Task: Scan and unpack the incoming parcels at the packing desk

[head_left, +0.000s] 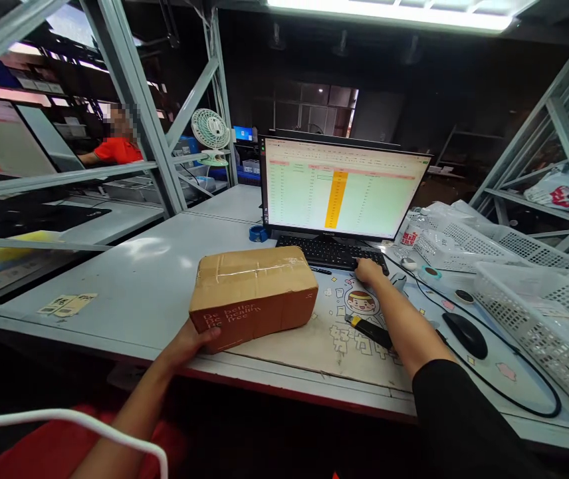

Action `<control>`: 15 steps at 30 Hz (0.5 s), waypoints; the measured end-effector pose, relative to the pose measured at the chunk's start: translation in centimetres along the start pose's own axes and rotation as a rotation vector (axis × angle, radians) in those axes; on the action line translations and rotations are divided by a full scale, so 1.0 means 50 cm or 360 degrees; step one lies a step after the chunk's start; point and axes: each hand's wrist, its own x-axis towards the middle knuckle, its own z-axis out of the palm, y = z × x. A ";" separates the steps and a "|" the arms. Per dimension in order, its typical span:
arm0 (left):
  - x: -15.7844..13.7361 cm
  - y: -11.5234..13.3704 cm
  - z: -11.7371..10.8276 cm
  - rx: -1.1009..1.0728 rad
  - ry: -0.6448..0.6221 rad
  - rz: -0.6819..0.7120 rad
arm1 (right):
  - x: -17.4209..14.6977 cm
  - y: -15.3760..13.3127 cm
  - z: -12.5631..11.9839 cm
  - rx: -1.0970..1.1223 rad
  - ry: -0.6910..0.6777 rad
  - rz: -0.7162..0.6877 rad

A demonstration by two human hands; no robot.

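Note:
A taped brown cardboard box (254,293) with white lettering on its front rests at the table's near edge, slightly tilted. My left hand (201,338) grips its lower left corner, thumb on the front face and the other fingers hidden beneath or behind. At the right end of the black keyboard (332,253), my right hand (370,271) lies on the keys, holding nothing; its fingertips are hard to make out. A utility knife (371,332) with a yellow tip lies on the printed desk mat (309,352), beside my right forearm.
Behind the keyboard stands a monitor (344,189) showing a spreadsheet. White plastic baskets (528,299), a black mouse (465,334) and a looping cable are on the right. Blue tape (258,233) sits left of the keyboard. A person in orange (119,150) is beyond the metal frame.

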 end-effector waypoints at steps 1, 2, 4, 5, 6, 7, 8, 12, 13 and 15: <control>0.000 0.004 0.002 -0.0011 -0.0012 0.0011 | -0.004 -0.002 0.000 -0.0013 -0.0013 -0.0014; 0.001 0.007 0.004 -0.0019 -0.0016 0.0026 | -0.010 -0.005 0.000 -0.0025 -0.0021 -0.0032; 0.001 0.012 0.007 -0.0016 -0.0008 0.0053 | -0.029 -0.012 -0.003 -0.0045 -0.0024 -0.0083; 0.001 0.013 0.008 -0.0006 0.0004 0.0061 | -0.043 -0.015 -0.005 -0.0051 -0.0022 -0.0116; 0.000 0.014 0.008 0.0004 0.0021 0.0067 | -0.062 -0.018 -0.006 -0.0054 -0.0019 -0.0153; 0.000 0.015 0.008 0.0011 0.0035 0.0069 | -0.084 -0.019 -0.007 -0.0053 -0.0017 -0.0192; -0.001 0.017 0.007 0.0013 0.0040 0.0068 | -0.110 -0.018 -0.007 -0.0048 -0.0016 -0.0234; 0.002 0.044 -0.002 0.0014 -0.0093 -0.0001 | -0.242 0.010 0.010 -0.0004 -0.0092 -0.0419; 0.005 0.058 -0.009 0.0044 -0.0164 -0.0044 | -0.275 0.023 0.019 0.0019 -0.0125 -0.0475; 0.014 0.092 -0.028 0.0152 -0.0298 -0.0144 | -0.330 0.050 0.041 0.0066 -0.0153 -0.0593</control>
